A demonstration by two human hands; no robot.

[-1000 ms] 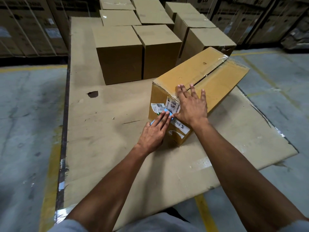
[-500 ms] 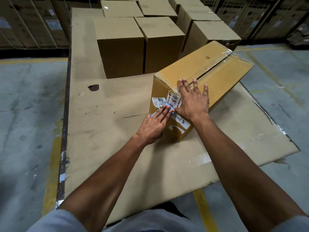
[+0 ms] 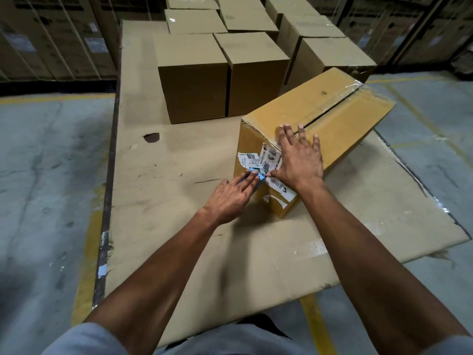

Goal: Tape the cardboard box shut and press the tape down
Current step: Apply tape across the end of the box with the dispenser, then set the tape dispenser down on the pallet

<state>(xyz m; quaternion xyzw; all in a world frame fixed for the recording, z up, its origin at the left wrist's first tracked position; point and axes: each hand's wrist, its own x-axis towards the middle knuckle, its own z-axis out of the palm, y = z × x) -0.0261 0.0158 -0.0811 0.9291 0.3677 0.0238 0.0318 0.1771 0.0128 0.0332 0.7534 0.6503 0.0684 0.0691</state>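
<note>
A long yellow-brown cardboard box (image 3: 340,116) lies on a flat cardboard sheet (image 3: 179,201), its top flaps meeting at a dark seam. Clear tape (image 3: 354,85) shines at the far end of the seam and over the near top edge. My right hand (image 3: 299,160) lies flat, fingers spread, over the near top edge of the box. My left hand (image 3: 231,196) presses straight fingers against the box's near end face, beside torn white labels (image 3: 272,160) and a small blue piece (image 3: 257,172). Neither hand holds anything.
Several closed brown boxes (image 3: 194,75) stand in rows behind the long box. Large cartons (image 3: 51,47) line the back wall. The sheet lies on a grey concrete floor (image 3: 46,175) with yellow lines. A dark hole (image 3: 151,137) marks the sheet at the left.
My right hand has stayed on the near top edge, fingers spreading slightly. My left hand has slid a little lower and left on the end face. The view has shifted slightly.
</note>
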